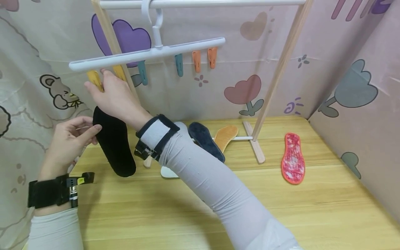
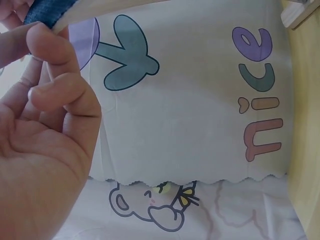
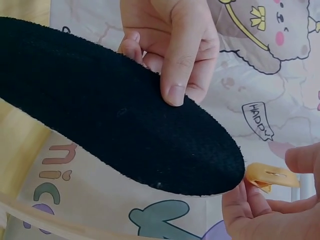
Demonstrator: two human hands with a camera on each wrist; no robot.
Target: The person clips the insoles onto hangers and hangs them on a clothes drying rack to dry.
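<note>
The cloth wall (image 2: 200,100) has the word "nice" in big colored letters. A small sign (image 3: 257,120) drawn on it says "HAPPY".

I am looking at what seems a small homely laundry corner, staged rather than lived in. A wooden drying rack (image 1: 278,73) is standing on a pale wood-grain table (image 1: 312,215), and everything else is arranging itself around that rack. A white clip hanger (image 1: 150,53) with yellow, teal and orange pegs is hanging from the rack's top bar. Behind and to both sides of the rack, cartoon-printed cloth (image 1: 353,93) with hearts, tulips and bears is closing the space in like a booth. Below the rack, insoles are lying on the table: a dark blue one (image 1: 204,139), an orange one (image 1: 225,136), and a red patterned one (image 1: 293,158) off to the rack's right.
</note>
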